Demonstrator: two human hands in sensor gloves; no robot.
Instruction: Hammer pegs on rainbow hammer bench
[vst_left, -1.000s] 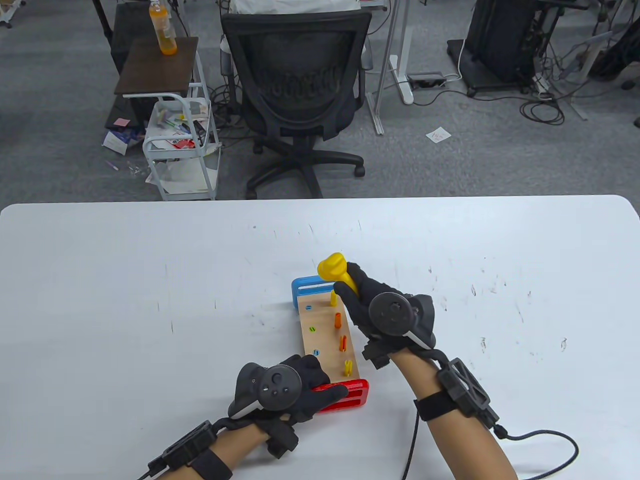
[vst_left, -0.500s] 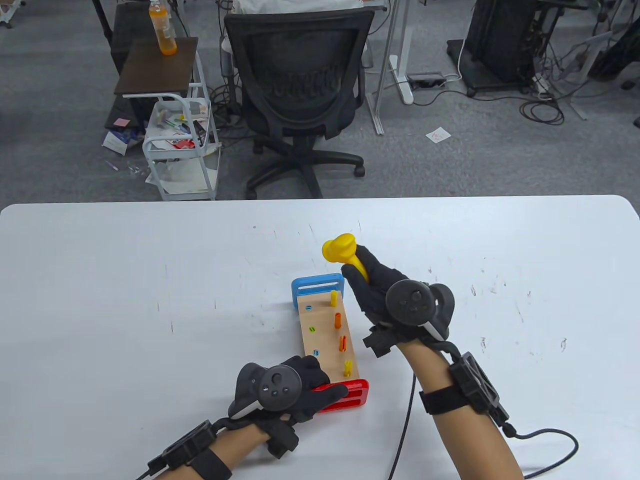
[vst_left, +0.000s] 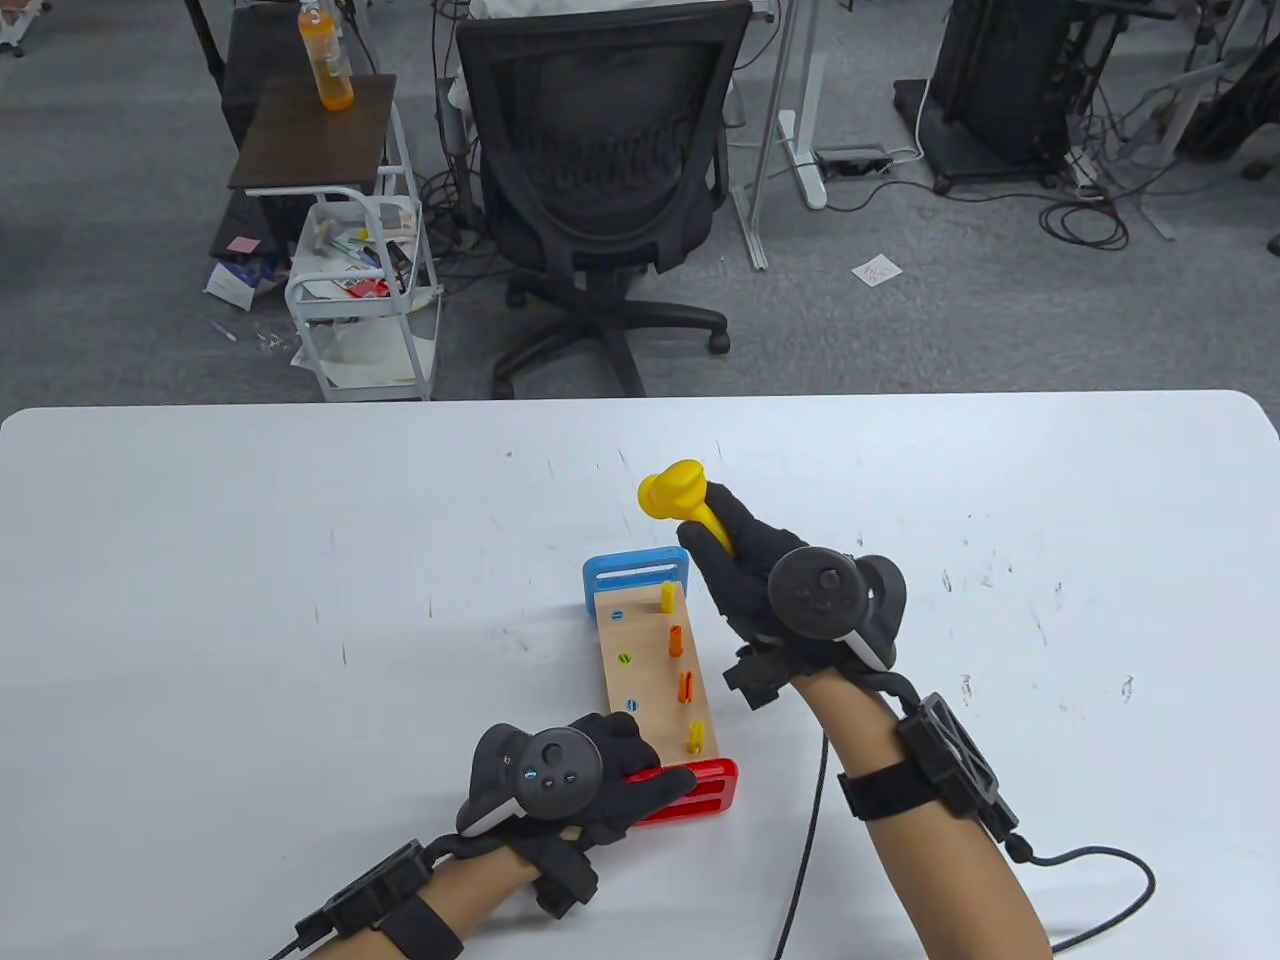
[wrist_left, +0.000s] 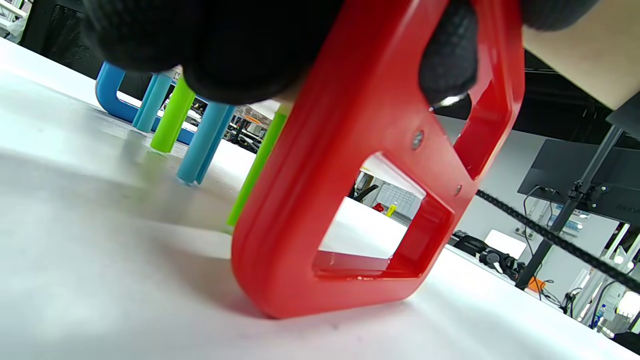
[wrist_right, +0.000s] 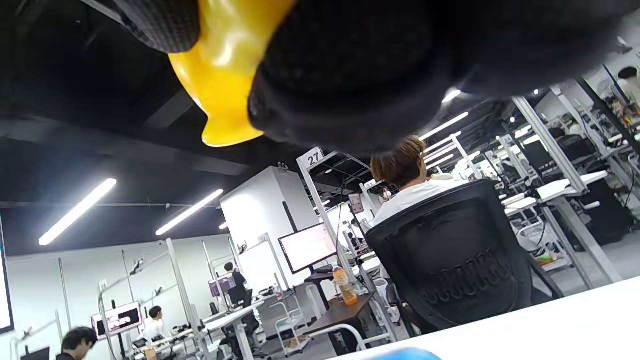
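Note:
The wooden hammer bench (vst_left: 650, 672) stands on the white table (vst_left: 250, 560) with a blue end (vst_left: 634, 574) far and a red end (vst_left: 700, 788) near. Yellow and orange pegs (vst_left: 677, 641) stick up along its right row; the left row's pegs (vst_left: 624, 659) sit flush. My left hand (vst_left: 590, 775) grips the red end, also seen in the left wrist view (wrist_left: 360, 165). My right hand (vst_left: 750, 585) holds the yellow hammer (vst_left: 678, 497) raised above and beyond the blue end; its handle shows in the right wrist view (wrist_right: 220, 75).
A black office chair (vst_left: 600, 170) stands just past the table's far edge. A white cart (vst_left: 362, 290) and a side table with an orange bottle (vst_left: 325, 58) stand at the back left. A black cable (vst_left: 800, 880) trails from my right wrist.
My right hand has lifted the hammer up and away from the yellow peg near the blue end. My left hand and the bench have not moved.

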